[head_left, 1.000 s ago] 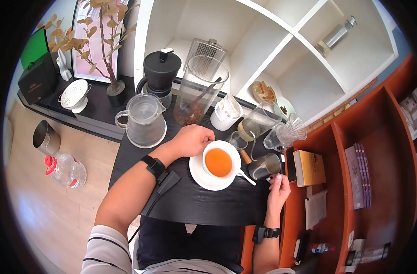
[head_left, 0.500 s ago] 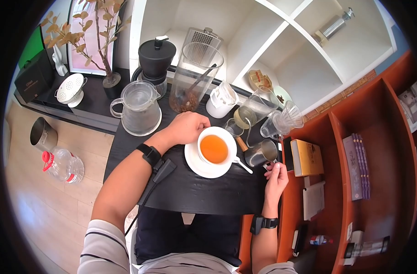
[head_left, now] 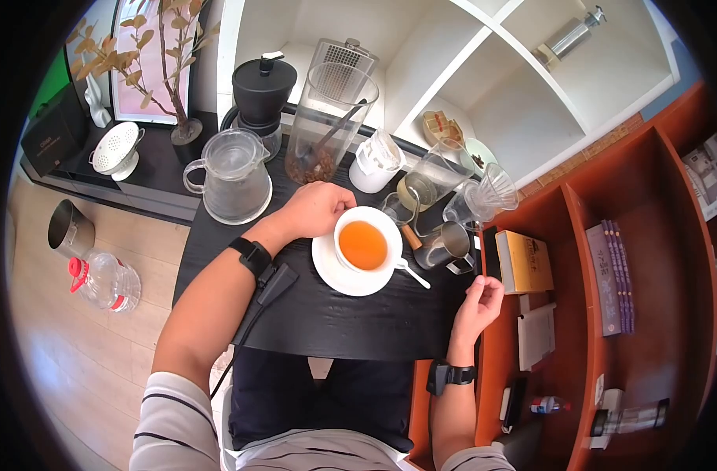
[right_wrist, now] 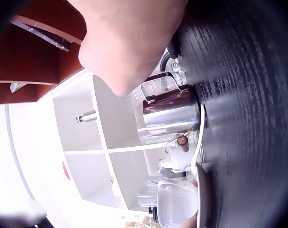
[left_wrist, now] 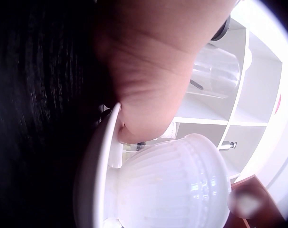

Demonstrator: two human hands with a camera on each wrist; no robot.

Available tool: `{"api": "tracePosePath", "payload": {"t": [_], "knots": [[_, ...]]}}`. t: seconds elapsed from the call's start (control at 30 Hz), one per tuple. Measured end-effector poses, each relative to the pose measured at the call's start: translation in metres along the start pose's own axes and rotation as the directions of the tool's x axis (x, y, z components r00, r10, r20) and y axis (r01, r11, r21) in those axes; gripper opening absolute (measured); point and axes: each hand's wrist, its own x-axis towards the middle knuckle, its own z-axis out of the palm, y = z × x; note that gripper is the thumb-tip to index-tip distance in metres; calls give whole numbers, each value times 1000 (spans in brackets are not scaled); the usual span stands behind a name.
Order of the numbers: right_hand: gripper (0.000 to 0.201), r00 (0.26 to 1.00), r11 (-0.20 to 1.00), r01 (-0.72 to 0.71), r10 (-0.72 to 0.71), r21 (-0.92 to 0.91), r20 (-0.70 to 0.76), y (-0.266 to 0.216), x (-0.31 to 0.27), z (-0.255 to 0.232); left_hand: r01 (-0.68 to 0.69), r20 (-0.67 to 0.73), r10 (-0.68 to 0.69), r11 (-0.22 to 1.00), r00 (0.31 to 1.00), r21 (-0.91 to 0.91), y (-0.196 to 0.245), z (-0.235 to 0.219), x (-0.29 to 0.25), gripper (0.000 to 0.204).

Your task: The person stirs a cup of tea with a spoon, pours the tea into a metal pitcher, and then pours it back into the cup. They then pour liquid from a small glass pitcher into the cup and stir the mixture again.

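Note:
A white cup [head_left: 347,255] of orange-brown liquid stands on a white saucer [head_left: 335,276], with a white spoon [head_left: 413,275] at its right. At the saucer's upper left, my left hand [head_left: 319,209] pinches the rim; in the left wrist view the hand [left_wrist: 148,90] meets the saucer edge [left_wrist: 105,156] beside the ribbed cup [left_wrist: 175,185]. My right hand [head_left: 478,306] is loosely curled and empty, nearer me than the metal pitcher [head_left: 443,245]. A gap separates the hand [right_wrist: 129,42] from the pitcher's handle in the right wrist view.
Behind the cup stand a glass server [head_left: 234,182], black grinder [head_left: 263,90], tall glass cylinder [head_left: 331,118], white canister [head_left: 376,163] and glass dripper [head_left: 492,195]. A reddish bookshelf [head_left: 574,330] borders the table [head_left: 358,330] at right. A black cable lies left.
My right hand has come away from the metal pitcher's handle, towards me. The left hand stays at the saucer. The whole head view has shifted, with the table items higher in the picture.

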Motion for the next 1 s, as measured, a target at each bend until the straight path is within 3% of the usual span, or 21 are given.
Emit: {"api": "tracePosePath", "payload": {"t": [0.03,0.07,0.13,0.23,0.6,0.73,1.0], "knots": [[12,997,995,73,-73,-64,-1,-6,-1,0,2,7,-2,1000,1000,-4,1,-1,-1,14],[12,986,985,148,-141,-85,86,-12,-3,1,4,14,-4,1000,1000,-7,2,-2,-1,14],[9,946,966,226,-187,-128,264,-25,-9,9,4,6,-4,1000,1000,-6,2,-1,-1,14],[26,837,926,328,-192,-189,513,-42,-8,20,4,-4,-4,1000,1000,0,0,0,0,14],[15,821,896,360,-173,-258,545,-40,-7,25,9,-3,-9,1000,1000,15,-2,2,0,15],[14,815,893,371,-182,-254,550,-43,-7,24,70,37,-70,998,997,12,8,-4,-1,17],[14,838,886,393,-235,-246,493,-38,-7,21,82,66,-84,996,994,33,13,-8,-1,20]]}}
